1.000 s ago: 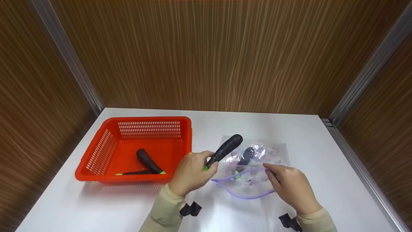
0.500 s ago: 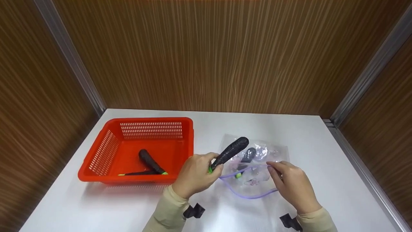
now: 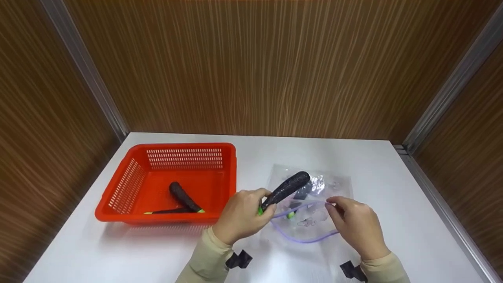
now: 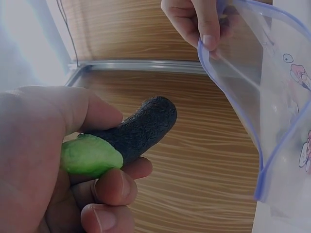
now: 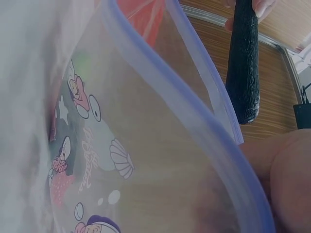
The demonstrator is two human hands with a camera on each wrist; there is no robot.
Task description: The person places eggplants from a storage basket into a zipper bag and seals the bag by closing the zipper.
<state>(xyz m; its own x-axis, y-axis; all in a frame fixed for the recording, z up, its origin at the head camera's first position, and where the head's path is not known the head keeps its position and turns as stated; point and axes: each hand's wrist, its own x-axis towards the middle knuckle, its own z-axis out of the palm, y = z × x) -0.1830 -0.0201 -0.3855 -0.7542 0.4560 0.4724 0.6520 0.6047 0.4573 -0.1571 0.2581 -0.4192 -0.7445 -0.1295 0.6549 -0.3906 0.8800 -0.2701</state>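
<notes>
My left hand (image 3: 246, 214) grips a dark eggplant (image 3: 289, 188) near its green stem end (image 4: 92, 156); the rounded end points up and away, over the bag in the head view. A clear zip bag (image 3: 342, 186) with a purple rim and cartoon prints lies on the table, its mouth gaping toward me. My right hand (image 3: 357, 224) pinches the upper rim between thumb and forefinger, holding it raised. Inside the bag is another eggplant (image 3: 291, 215), partly hidden behind the held one. In the right wrist view the held eggplant (image 5: 244, 68) appears just beyond the rim.
A red plastic basket (image 3: 165, 217) with slotted walls stands on the left of the white table (image 3: 129, 251). Two more eggplants (image 3: 182, 197) lie in it. Wood-grain panels (image 3: 251, 70) rise behind and at both sides.
My left hand has moved right with the eggplant, bringing its rounded end farther over the bag. My right hand still pinches the rim and has shifted slightly right.
</notes>
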